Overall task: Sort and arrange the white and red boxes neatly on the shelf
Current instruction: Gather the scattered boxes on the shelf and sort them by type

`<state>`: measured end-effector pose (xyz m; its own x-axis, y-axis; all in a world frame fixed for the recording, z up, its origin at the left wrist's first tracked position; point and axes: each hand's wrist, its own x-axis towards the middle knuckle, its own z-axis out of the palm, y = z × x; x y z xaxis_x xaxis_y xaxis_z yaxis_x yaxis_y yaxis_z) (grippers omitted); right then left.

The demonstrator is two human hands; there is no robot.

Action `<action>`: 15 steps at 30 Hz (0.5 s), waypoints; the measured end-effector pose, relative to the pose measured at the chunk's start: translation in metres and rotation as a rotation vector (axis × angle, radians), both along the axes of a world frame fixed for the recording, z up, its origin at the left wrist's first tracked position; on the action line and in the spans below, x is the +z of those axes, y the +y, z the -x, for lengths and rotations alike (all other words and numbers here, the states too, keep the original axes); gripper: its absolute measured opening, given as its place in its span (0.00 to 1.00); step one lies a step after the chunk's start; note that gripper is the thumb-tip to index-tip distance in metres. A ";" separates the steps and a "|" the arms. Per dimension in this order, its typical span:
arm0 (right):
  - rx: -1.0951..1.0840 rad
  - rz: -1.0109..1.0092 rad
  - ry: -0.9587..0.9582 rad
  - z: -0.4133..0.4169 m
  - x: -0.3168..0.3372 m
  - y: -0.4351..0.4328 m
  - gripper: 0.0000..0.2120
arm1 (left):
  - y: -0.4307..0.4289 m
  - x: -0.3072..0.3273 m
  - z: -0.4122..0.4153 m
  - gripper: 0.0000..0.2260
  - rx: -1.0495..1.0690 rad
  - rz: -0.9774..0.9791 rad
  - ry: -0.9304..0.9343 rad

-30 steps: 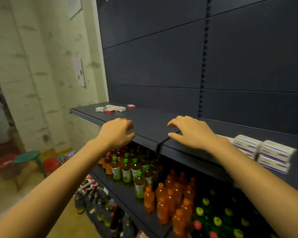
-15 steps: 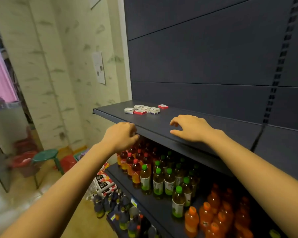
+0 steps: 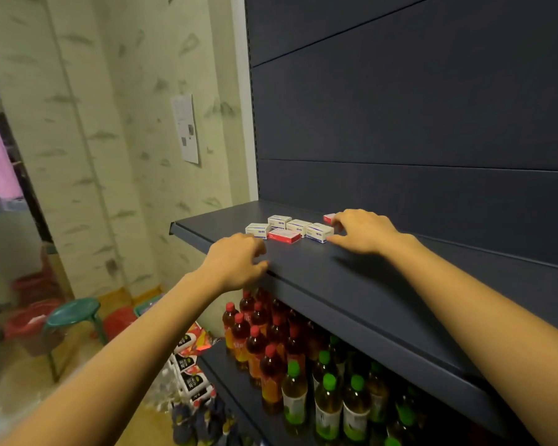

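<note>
**Both hands at the box cluster on the dark shelf**

Head view: A dark blue shelf (image 3: 351,284) is seen from above, with a small cluster of boxes near its left end. Four white boxes (image 3: 298,227) are set there in a loose, uneven row, close together. A flat red box (image 3: 284,235) lies at the front of the cluster, between the leftmost and rightmost white boxes and just beside both. A second red box (image 3: 328,218) is placed behind the right end of the cluster and is largely hidden by fingers.

The left hand (image 3: 236,265) is held over the shelf's front edge, just in front of the leftmost white box. Its fingers are loosely curled and nothing is held in them, and the thumb is laid against the front lip. Whether the fingertips touch that box cannot be told.

The right hand (image 3: 363,231) is placed palm down just right of the cluster. Its fingers are bent, with the tips at the second red box, and the thumb is stretched along the shelf beside the rightmost white box. Whether the second red box is pinched or only touched cannot be made out.

On a lower shelf (image 3: 236,381), red-capped bottles (image 3: 255,342) and green-capped bottles (image 3: 326,397) are stood in rows. A green stool (image 3: 73,312) is seen on the floor to the left, and a sheet of paper (image 3: 186,128) is fixed to the patterned wall (image 3: 110,123).
</note>
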<state>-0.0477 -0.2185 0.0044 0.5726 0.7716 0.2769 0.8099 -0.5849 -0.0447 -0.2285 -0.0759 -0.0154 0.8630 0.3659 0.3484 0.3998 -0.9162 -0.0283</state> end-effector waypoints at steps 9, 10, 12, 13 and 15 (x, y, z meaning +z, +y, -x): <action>-0.110 0.105 0.024 -0.055 -0.015 0.071 0.29 | 0.069 -0.004 -0.064 0.15 -0.119 0.054 -0.058; -0.117 0.119 0.019 -0.058 -0.016 0.075 0.29 | 0.076 -0.004 -0.071 0.15 -0.136 0.065 -0.065; -0.140 0.170 0.003 -0.065 -0.019 0.082 0.26 | 0.091 -0.004 -0.085 0.15 -0.174 0.092 -0.082; -0.155 0.204 -0.005 -0.068 -0.020 0.085 0.24 | 0.099 -0.005 -0.093 0.15 -0.196 0.103 -0.085; -0.180 0.254 -0.017 -0.074 -0.023 0.090 0.21 | 0.113 -0.006 -0.109 0.14 -0.241 0.112 -0.075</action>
